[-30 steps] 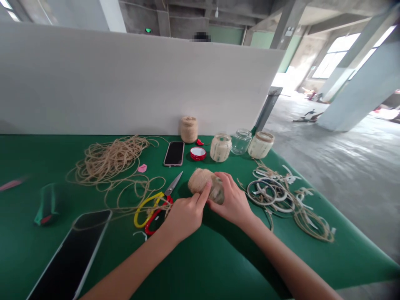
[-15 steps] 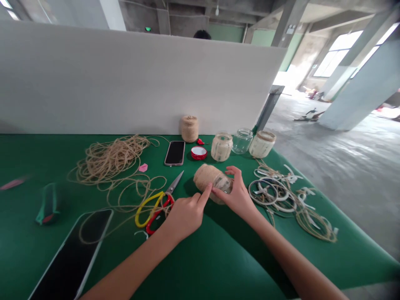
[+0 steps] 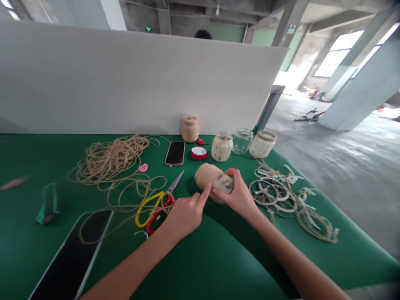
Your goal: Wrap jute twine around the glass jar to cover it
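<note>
A glass jar lies tilted on its side, its left part wrapped in jute twine. My right hand grips the bare glass end, thumb on the near side and fingers over the far side. My left hand presses its outstretched index fingertip against the edge of the wrapping. Its other fingers are curled, and a loose strand of twine runs from the left into them. Scissors with yellow and red handles lie just left of that hand, partly under the twine.
A twine heap and two phones lie to the left. Behind stand a wrapped jar, red tape roll and several glass jars. Rings and cord scraps lie right. A white panel borders the green table.
The jar has turned slightly in my right hand, whose fingers have shifted a little. My left index finger stays at the wrapping's edge. The surrounding things have not moved.
</note>
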Motion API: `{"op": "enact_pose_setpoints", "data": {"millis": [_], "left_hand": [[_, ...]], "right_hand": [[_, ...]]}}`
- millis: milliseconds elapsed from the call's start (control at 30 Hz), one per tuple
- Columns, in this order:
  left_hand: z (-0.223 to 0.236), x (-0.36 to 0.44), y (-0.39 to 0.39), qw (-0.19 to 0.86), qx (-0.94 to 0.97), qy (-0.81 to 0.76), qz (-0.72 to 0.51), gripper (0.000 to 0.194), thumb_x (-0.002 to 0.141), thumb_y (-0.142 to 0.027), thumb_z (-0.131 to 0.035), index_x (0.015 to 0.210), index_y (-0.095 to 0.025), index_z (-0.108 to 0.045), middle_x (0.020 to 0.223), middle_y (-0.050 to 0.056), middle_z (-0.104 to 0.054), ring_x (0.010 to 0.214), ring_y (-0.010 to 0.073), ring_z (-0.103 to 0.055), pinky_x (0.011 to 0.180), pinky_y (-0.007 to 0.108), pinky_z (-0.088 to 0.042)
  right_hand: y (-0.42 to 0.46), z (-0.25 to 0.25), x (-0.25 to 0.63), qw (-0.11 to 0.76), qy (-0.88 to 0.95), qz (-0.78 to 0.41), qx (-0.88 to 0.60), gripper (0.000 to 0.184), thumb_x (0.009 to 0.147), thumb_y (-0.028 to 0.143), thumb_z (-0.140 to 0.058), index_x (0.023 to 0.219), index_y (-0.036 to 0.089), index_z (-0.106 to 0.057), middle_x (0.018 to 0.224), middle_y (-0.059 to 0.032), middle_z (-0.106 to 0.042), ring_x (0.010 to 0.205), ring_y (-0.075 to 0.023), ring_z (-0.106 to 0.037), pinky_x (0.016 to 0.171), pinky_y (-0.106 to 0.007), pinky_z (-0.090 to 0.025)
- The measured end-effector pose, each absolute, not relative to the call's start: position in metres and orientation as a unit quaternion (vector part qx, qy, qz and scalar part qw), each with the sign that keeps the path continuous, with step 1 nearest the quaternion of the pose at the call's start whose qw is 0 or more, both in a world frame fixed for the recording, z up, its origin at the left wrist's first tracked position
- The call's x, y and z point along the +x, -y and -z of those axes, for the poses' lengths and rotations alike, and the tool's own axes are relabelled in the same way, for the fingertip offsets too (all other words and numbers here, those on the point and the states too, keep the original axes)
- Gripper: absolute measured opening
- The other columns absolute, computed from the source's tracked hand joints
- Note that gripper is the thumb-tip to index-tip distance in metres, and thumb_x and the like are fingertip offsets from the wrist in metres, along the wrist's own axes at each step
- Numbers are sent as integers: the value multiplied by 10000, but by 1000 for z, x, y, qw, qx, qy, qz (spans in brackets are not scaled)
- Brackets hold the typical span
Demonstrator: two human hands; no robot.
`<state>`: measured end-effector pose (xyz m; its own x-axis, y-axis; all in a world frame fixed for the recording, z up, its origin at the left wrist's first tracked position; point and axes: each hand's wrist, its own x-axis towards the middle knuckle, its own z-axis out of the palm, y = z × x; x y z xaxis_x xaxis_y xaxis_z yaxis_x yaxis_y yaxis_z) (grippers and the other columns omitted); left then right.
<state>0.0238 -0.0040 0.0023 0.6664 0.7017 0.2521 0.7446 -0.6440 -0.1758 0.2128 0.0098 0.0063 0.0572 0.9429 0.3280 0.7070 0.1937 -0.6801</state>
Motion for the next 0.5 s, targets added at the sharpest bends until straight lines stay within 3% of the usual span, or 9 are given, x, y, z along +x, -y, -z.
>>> {"op": "enact_pose_setpoints", "data": {"millis": [167,267,367,433,500], "left_hand": [[0,23,4,127,-903,399,92,643,781,-60,-297,1399,-108,-124,706,28,-548,525,125,-519,455,210,-415],[1,23,5,126,-902,400,99,649,782,-60,-301,1400,-109,-110,700,25,-549,510,121,-512,445,205,-405],[3,23,4,130,-898,407,107,644,795,-70,-302,1399,-92,-79,698,25,-551,492,119,-506,423,204,-392],[3,23,3,133,-895,413,106,638,807,-78,-303,1397,-85,-62,700,23,-553,489,121,-508,415,206,-388],[3,23,3,134,-895,414,102,635,812,-79,-300,1397,-86,-53,701,21,-552,493,122,-510,416,206,-388]], "right_hand": [[-13,-4,216,385,642,-257,-611,538,716,500,-550,1126,221,-342,996,-67,-573,827,-199,-596,728,-362,-478],[-10,-5,214,359,681,-174,-615,499,776,478,-482,1179,226,-330,1025,-77,-593,938,-242,-579,870,-490,-391],[-7,-5,212,333,727,-33,-600,660,697,506,-559,1234,211,-314,1184,-123,-509,1158,-317,-431,982,-585,-213],[-5,-6,211,324,747,13,-580,811,587,533,-641,1253,202,-316,1240,-147,-434,1188,-343,-380,978,-562,-249],[-4,-6,210,322,754,15,-572,858,526,531,-678,1246,213,-336,1213,-142,-427,1132,-339,-424,918,-523,-348]]}}
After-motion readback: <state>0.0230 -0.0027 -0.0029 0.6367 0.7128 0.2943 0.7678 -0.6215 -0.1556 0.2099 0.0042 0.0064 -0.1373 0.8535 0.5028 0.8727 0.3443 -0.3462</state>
